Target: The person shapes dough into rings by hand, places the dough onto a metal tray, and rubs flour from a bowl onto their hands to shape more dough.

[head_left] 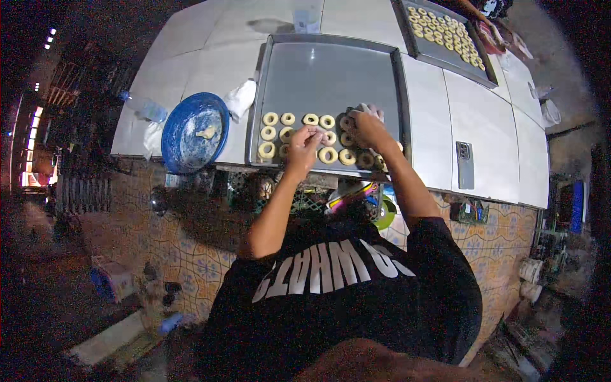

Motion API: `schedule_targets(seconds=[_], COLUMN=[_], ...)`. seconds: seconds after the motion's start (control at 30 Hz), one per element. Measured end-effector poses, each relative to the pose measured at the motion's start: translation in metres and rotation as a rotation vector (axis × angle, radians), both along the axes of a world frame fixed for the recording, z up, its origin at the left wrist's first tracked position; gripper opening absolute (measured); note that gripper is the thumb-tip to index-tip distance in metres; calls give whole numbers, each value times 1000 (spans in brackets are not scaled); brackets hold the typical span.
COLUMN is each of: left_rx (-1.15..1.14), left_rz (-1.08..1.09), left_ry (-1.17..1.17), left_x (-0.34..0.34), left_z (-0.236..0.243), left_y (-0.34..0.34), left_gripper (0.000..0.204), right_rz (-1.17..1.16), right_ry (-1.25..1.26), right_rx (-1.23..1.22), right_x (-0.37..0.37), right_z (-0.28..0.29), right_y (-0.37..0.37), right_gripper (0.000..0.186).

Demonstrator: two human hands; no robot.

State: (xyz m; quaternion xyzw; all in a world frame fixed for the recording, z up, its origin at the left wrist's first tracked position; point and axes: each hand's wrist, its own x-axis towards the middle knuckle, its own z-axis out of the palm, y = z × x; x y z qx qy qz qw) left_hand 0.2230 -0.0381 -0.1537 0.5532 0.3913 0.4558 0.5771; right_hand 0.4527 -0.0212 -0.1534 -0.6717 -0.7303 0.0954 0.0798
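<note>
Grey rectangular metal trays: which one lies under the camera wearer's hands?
The central tray nearest the wearer: the left hand and right hand are over its pale dough rings; the upper-right tray has neither.

The bench (429,108) has a white top crossed by thin dark joint lines. A large grey tray (318,76) rests on it, along the near edge. Just left of that tray lies a crumpled white cloth (242,100); farther left of it sit a blue basin (173,143) and a clear bottle (145,108). Directly beyond the tray stands a clear plastic container (308,19). Right of it lies a phone (465,164), and beyond its far right corner, a second tray (452,68).
</note>
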Motion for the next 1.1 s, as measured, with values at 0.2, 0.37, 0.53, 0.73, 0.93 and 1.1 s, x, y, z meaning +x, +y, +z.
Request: schedule_targets(seconds=[0.2,0.37,0.53,0.73,0.93,1.1], left_rx=[28,52,108,-418,-759,-704], left_rz=[9,-38,43,-27,-356,-280], left_ry=[-9,17,37,-265,-997,-999], left_x=[0,-3,0,22,11,8], left_z=[1,-4,6,46,79,90], left_y=[-1,2,-1,-19,-7,-14], left_gripper=[8,7,9,43,64,63], right_rz=[-10,-37,19,-29,385,233], right_ry=[225,240,465,822,574,513], right_rx=[6,-113,-121,232,386,465], right_x=[4,-6,2,-25,-56,-57], right_z=[-11,30,23,61,114,128], right_y=[13,8,12,-29,-62,-71], right_gripper=[37,38,33,22,33,32])
